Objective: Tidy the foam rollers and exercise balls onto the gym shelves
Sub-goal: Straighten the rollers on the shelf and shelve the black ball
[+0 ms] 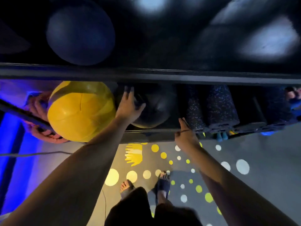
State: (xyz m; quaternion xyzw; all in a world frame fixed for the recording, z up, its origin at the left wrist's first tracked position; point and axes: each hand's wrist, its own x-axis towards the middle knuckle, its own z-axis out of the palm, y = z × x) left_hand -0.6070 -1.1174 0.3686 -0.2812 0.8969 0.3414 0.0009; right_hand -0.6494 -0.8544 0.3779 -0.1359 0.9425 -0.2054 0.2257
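Note:
A dark shelf unit (146, 75) fills the upper view. On its lower shelf sit a big yellow exercise ball (79, 111), a dark ball (156, 108) to its right, and several speckled black foam rollers (219, 106) lying side by side. My left hand (128, 105) rests with spread fingers on the dark ball's left side. Near the lower shelf's front edge my right hand (184, 134) hovers, fingers loosely extended, holding nothing. A dark blue ball (81, 35) sits on the upper shelf.
Black rollers with pale ends (268, 39) lie on the upper shelf at right. A pink ball (39, 115) sits behind the yellow one, crossed by a dark bar (24, 115). Grey floor with yellow and white dots (162, 173) lies below; my sandalled feet stand close to the shelf.

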